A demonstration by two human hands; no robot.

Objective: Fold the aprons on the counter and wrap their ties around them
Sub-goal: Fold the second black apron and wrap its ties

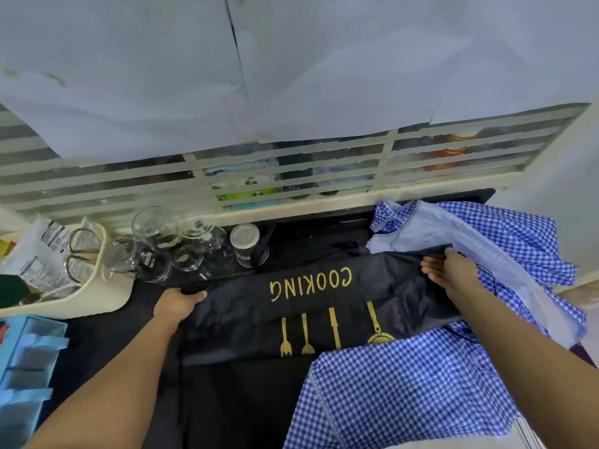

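Head view, looking down: I have the black apron [311, 306] stretched crosswise in the middle of the frame on the dark counter [107, 335], its gold COOKING lettering upside down to me, and I judge I am laying the first fold across its width. To do this well I should keep the far edge taut between both hands, bring it over level so the two ends land together, then smooth the crumpled patch towards the right of the frame before folding again. The blue checked apron [405, 393] is heaped over the lower right and right of the frame and overlaps the black one, so I want it pushed aside or the fold will trap it. A black strap [261, 251], probably one of the ties, runs up beside the glass jars [181, 241] at centre left; it has to stay free for the wrapping. My left hand [178, 303] is closed on the apron's left end, thumb on top of the cloth. My right hand [450, 273] pinches the far edge at the right end, fingers curled over the fold.
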